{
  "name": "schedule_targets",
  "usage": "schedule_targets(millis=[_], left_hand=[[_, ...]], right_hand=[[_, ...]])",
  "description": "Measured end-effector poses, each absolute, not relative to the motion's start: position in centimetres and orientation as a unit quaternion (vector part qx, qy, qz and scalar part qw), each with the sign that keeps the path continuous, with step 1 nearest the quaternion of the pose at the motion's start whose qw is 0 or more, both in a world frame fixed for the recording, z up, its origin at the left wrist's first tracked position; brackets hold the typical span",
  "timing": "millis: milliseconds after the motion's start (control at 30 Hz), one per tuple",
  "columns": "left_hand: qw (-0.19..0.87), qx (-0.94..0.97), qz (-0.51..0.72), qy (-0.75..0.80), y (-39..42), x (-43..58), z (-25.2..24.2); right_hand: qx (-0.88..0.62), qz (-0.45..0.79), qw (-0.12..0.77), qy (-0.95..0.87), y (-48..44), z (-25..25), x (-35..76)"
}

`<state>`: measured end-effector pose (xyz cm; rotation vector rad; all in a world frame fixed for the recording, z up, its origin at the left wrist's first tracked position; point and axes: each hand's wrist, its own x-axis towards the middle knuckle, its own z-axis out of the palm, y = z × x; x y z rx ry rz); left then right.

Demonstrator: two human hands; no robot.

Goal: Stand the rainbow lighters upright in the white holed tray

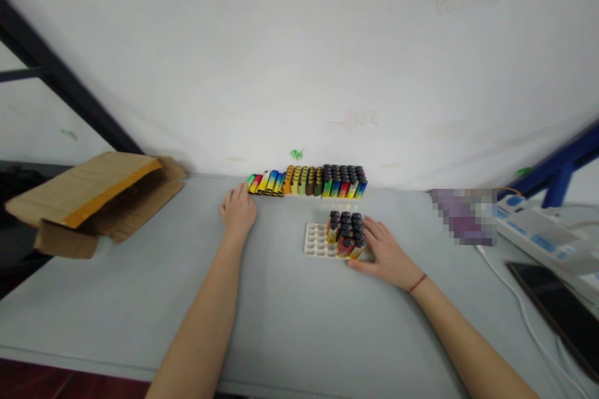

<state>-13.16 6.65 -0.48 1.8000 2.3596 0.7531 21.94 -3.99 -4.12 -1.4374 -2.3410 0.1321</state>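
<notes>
Beyond the far edge of the grey table [290, 299] rises the white wall [281, 62]. An opened cardboard box [103, 184] takes up the table's far left corner. Along the right edge lie a white power strip [538, 234], a dark phone [559, 315] nearer me and, just left of the strip, a pixelated purple item [458, 218].

My right hand [386, 255] is spread, its thumb apart from the fingers, around the right end of the white tray [316, 240]. My left hand [238, 215] is curled near the far edge, fingertips at the left end of the row; whether they pinch anything I cannot tell.

Against the far edge, that row runs from the lying lighters [267, 182] through the yellowish lighters [302, 181] to the upright black-topped lighters [344, 181]. The tray sits in front of these last, between my hands. Its lighters [346, 234] stand upright in the right part, beside my right fingers; the left holes are unfilled.
</notes>
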Motion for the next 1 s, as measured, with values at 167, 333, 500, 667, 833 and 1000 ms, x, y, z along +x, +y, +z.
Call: schedule_targets(millis=[167,333,500,667,833,1000], left_hand=[[0.005,0.576,0.197,0.794,5.5,-12.4,1.2],[-0.014,0.529,0.141,0.836,4.6,-13.2,2.8],[-0.024,0.540,0.151,0.828,5.0,-13.8,2.0],[0.003,0.558,0.122,0.821,5.4,-14.4,1.2],[0.048,0.554,0.092,0.826,5.0,-15.0,1.6],[0.042,0.573,0.083,0.814,5.0,-15.0,1.4]], right_hand=[[-0.510,0.043,0.188,-0.838,-4.0,-4.1,22.0],[-0.511,0.041,0.192,-0.837,-3.9,-4.3,22.0],[-0.512,0.041,0.191,-0.837,-3.9,-4.3,22.1],[-0.507,0.041,0.196,-0.838,-3.9,-4.4,22.1],[-0.506,0.041,0.198,-0.839,-3.8,-4.4,22.1],[-0.508,0.041,0.192,-0.839,-3.8,-4.3,22.0]])
